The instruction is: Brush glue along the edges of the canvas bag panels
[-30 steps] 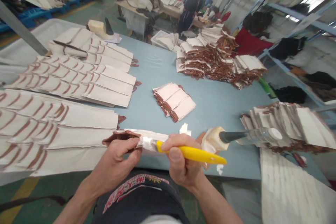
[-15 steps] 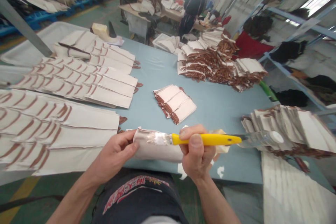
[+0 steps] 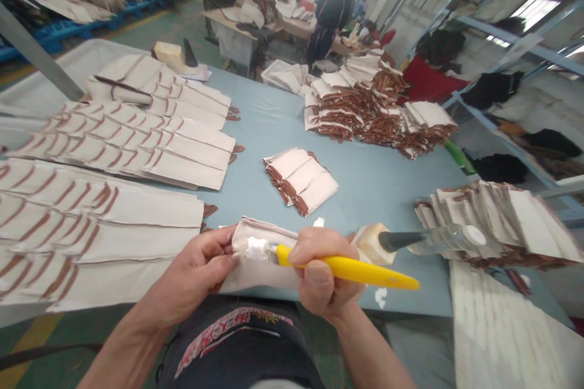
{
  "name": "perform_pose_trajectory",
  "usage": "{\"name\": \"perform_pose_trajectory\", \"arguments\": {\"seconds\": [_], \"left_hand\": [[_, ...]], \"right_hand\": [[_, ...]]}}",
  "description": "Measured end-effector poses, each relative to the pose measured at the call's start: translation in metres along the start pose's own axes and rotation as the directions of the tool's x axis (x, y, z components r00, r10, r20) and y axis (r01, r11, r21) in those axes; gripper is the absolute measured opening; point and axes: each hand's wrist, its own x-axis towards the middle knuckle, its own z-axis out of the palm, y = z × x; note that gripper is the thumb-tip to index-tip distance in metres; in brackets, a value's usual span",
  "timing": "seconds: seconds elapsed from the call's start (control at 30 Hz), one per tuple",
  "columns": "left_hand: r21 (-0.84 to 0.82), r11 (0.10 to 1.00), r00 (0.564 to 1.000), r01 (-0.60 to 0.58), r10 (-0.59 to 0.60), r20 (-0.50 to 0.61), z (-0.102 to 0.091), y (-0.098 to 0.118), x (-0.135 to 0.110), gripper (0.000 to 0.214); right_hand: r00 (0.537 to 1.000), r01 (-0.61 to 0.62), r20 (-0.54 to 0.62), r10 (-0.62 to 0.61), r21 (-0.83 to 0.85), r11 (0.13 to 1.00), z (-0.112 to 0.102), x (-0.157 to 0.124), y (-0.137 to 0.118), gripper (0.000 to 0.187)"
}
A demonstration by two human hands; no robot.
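Note:
My right hand (image 3: 322, 273) is closed around a yellow-handled brush (image 3: 347, 267) whose white, glue-laden bristles rest on a cream fabric piece with brown trim (image 3: 260, 243). My left hand (image 3: 198, 273) pinches the left end of that piece at the near edge of the light blue table (image 3: 378, 182). Just right of my right hand, a glue bottle with a black nozzle (image 3: 378, 242) lies on its side.
Rows of overlapped cream pieces (image 3: 114, 194) cover the left side. A small stack (image 3: 301, 179) lies mid-table, with larger piles at the back (image 3: 365, 103) and right (image 3: 493, 216). A person (image 3: 331, 12) stands at a far table. Shelving (image 3: 524, 73) runs along the right.
The brush tip has moved left along the piece and the handle now tilts down to the right. The glue bottle, hidden behind my right hand half a second ago, shows again.

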Motion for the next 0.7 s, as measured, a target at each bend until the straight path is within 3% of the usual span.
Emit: {"name": "perform_pose_trajectory", "arguments": {"seconds": [0.1,0.23,0.43,0.6,0.7], "left_hand": [[-0.001,1.0,1.0,-0.007,0.007,0.003,0.003,0.002,-0.002,0.037],[-0.099,0.995,0.999,-0.027,0.031,0.031,0.011,0.004,0.0,0.03],[-0.089,0.994,0.998,-0.055,0.054,-0.014,0.017,0.006,0.003,0.027],[-0.146,0.989,1.0,-0.025,0.022,-0.02,0.017,0.004,0.003,0.028],[-0.165,0.986,0.999,-0.015,0.007,-0.045,0.014,0.001,0.002,0.028]], "right_hand": [[0.991,0.118,-0.068,-0.113,0.078,0.99,0.003,0.009,-0.003,0.028],[0.986,0.063,-0.154,-0.058,0.033,0.997,0.004,0.012,0.0,0.022],[0.99,0.135,-0.052,-0.135,0.004,0.991,0.003,0.011,-0.005,0.031],[0.985,0.067,-0.156,-0.076,-0.064,0.996,0.008,0.015,0.011,0.03],[0.978,0.16,-0.126,-0.165,-0.054,0.986,0.004,0.019,0.016,0.029]]}}
